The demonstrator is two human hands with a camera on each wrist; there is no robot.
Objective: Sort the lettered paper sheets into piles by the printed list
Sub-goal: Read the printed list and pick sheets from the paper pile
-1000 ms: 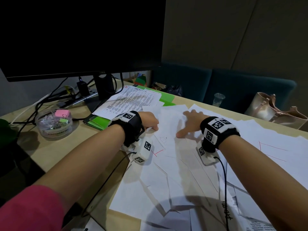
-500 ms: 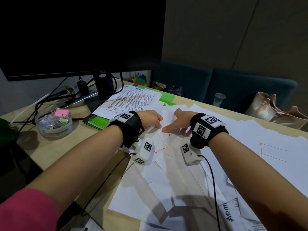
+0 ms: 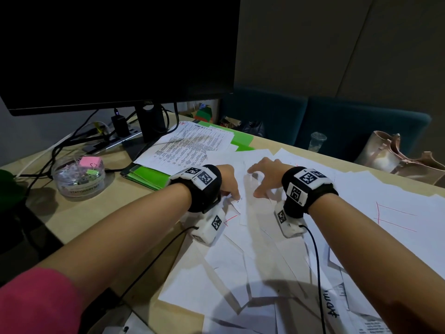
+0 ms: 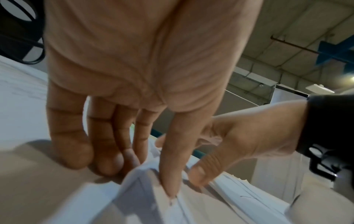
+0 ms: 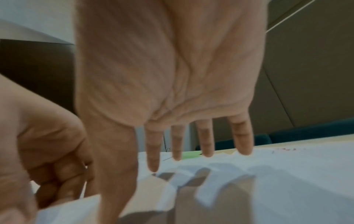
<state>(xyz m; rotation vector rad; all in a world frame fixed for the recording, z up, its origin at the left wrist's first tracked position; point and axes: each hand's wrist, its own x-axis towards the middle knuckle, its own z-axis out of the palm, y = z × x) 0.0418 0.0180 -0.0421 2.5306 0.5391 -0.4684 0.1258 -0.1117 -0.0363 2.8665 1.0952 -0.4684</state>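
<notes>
Several white paper sheets (image 3: 252, 239) lie overlapped across the desk, some with red pen marks. The printed list (image 3: 192, 145) lies behind them, below the monitor. My left hand (image 3: 234, 194) is at the left of the spread. In the left wrist view my left hand (image 4: 151, 177) pinches a raised edge of one sheet (image 4: 138, 191) between thumb and fingers. My right hand (image 3: 255, 182) sits just to its right. Its fingers (image 5: 206, 145) are straight and spread, with the tips touching the sheets (image 5: 277, 181).
A dark monitor (image 3: 115, 51) and its cables (image 3: 72, 141) fill the back left. A clear tub of clips (image 3: 78, 175) and green folders (image 3: 147, 175) sit left of the sheets. A plastic cup (image 3: 317, 141) and a bag (image 3: 390, 155) are at the far right edge.
My right hand slid left across the sheets until it was beside the left hand, and its fingers are now spread. The left hand stayed in place.
</notes>
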